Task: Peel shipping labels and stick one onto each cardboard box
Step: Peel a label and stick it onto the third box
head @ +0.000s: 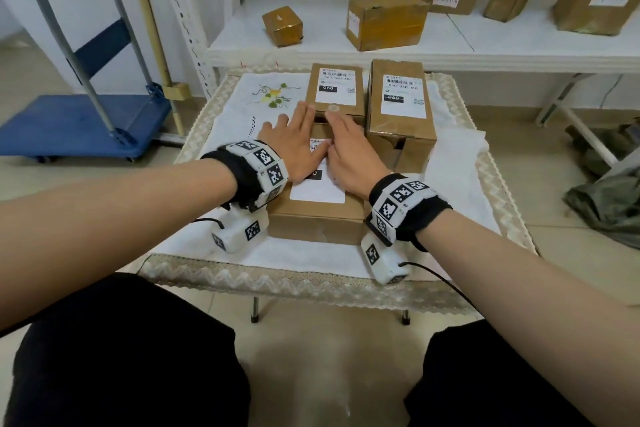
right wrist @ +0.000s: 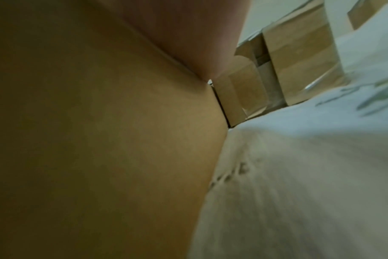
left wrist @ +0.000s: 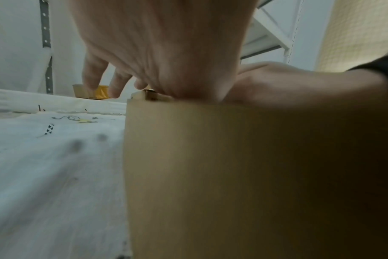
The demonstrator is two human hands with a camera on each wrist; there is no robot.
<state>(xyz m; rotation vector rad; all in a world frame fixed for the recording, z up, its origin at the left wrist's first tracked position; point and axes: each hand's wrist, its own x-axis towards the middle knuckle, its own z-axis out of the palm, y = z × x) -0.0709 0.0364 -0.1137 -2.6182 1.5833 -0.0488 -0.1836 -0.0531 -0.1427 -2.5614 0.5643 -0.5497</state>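
Observation:
A brown cardboard box [head: 317,220] lies near the table's front edge with a white shipping label [head: 318,189] on its top. Both hands lie flat on that label, fingers straight. My left hand [head: 294,139] covers the label's left part and my right hand [head: 349,152] its right part, thumbs meeting in the middle. In the left wrist view the palm [left wrist: 166,52] presses down on the box top [left wrist: 233,157]. Blurred box side [right wrist: 100,140] fills the right wrist view. Two more labelled boxes stand behind: a smaller one [head: 336,90] and a taller one [head: 401,97].
The boxes sit on a small table with a white embroidered cloth [head: 263,97]. A white shelf [head: 450,38] behind carries several taped parcels. A blue platform trolley [head: 83,121] stands at the left. White backing paper [head: 457,163] lies at the right of the table.

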